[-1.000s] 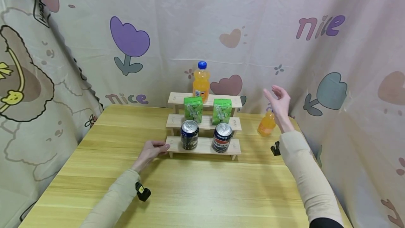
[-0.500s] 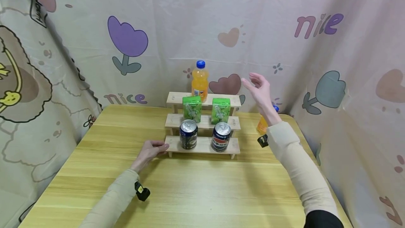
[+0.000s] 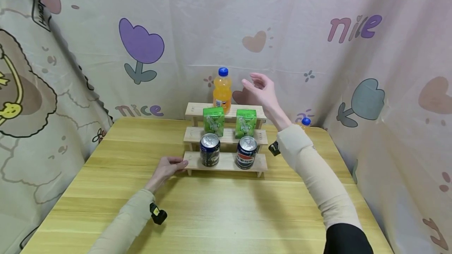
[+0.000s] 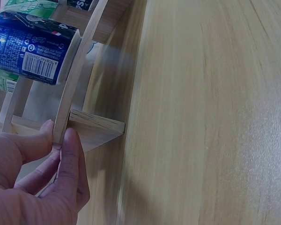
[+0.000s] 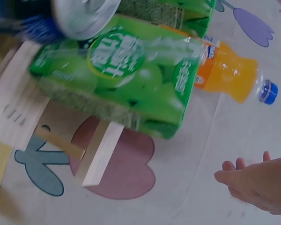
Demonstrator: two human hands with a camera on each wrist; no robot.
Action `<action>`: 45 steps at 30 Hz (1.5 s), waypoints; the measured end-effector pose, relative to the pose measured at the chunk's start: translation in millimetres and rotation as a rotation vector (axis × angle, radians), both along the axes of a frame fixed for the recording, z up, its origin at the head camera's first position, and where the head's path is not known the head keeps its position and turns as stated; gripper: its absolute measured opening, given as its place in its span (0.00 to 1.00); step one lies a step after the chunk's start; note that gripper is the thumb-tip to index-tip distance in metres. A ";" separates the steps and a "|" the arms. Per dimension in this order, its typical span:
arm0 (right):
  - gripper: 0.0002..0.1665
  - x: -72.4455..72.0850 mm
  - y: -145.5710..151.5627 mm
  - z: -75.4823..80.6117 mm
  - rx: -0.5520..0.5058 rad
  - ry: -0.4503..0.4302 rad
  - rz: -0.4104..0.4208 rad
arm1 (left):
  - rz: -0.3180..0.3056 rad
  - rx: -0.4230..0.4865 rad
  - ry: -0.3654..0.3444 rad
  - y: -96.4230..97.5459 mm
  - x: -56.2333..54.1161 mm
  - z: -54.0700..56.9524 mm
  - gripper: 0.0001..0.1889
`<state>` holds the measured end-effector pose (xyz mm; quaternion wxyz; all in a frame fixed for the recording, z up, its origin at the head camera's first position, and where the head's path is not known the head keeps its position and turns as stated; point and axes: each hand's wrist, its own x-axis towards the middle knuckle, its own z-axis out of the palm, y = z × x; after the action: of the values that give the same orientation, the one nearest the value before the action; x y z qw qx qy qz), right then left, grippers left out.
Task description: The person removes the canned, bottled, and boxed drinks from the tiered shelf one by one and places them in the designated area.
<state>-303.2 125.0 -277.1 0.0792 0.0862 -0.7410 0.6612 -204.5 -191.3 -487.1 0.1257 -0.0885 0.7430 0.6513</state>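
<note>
My left hand [image 3: 168, 171] pinches the left end of the bottom step of a three-tier wooden rack [image 3: 226, 164]; the left wrist view shows thumb and fingers on either side of the board [image 4: 68, 103]. My right hand [image 3: 263, 91], fingers loosely bent and holding nothing, hovers above the right end of the top step. An orange soda bottle [image 3: 222, 91] with a blue cap stands on that step, left of the hand. Two green juice boxes, one on the left [image 3: 213, 121] and one on the right [image 3: 245, 123], fill the middle step. Dark blue cans [image 3: 210, 150] [image 3: 246, 152] stand on the bottom step.
A second orange bottle [image 3: 305, 122] stands on the wooden table [image 3: 226, 214] at the right, mostly hidden behind my right sleeve [image 3: 310, 167]. A printed curtain [image 3: 197, 30] hangs right behind the rack and along both sides.
My right hand has moved left and slightly up, from beside the bottle on the table to over the rack's right end. The left hand keeps its grip on the bottom step.
</note>
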 end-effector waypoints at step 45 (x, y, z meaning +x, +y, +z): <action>0.28 -36.3 -68.6 -2.3 0.020 -0.128 0.168 | 0.004 -0.026 -0.037 -1.0 0.7 0.3 0.24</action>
<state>-339.5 56.4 -279.4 -0.0249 0.1064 -0.7413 0.6623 -203.8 -192.3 -486.8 0.1369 -0.1036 0.7489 0.6400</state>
